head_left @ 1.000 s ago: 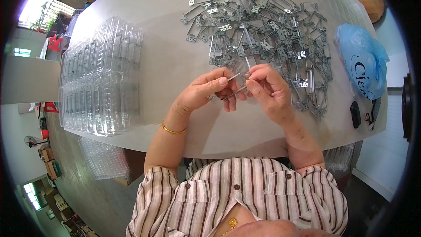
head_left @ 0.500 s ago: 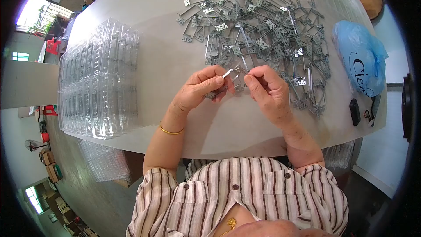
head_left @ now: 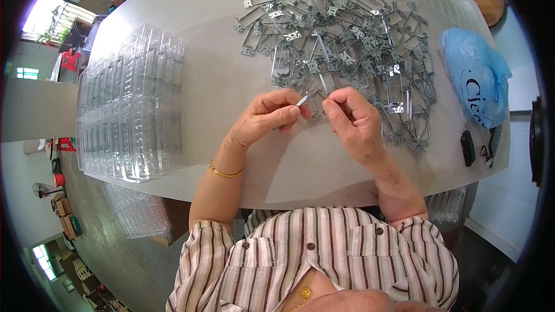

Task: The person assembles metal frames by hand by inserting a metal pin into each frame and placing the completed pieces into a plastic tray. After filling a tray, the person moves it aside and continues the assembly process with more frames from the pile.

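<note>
My left hand [head_left: 267, 117] is closed, with a thin metal bracket [head_left: 302, 100] pinched between thumb and fingers; most of that part is hidden behind the fingers. Close beside it, my right hand [head_left: 354, 117] pinches the end of a small metal piece [head_left: 317, 93] between thumb and forefinger. The two parts meet or overlap in the gap between my hands, low over the near edge of a large heap of grey metal brackets [head_left: 358, 40]. Each bracket in the heap has a slim bar with punched end plates.
Stacked clear plastic trays [head_left: 133, 104] stand on the left of the white table [head_left: 225, 81]. On the right lie a blue plastic bag [head_left: 474, 78] and a small black object [head_left: 467, 148]. More clear trays [head_left: 137, 211] sit below the table's left edge.
The bracket in my left hand has tilted, and its lower part below the fingers shows less. My left fingers have shifted slightly; my right hand stays almost in place.
</note>
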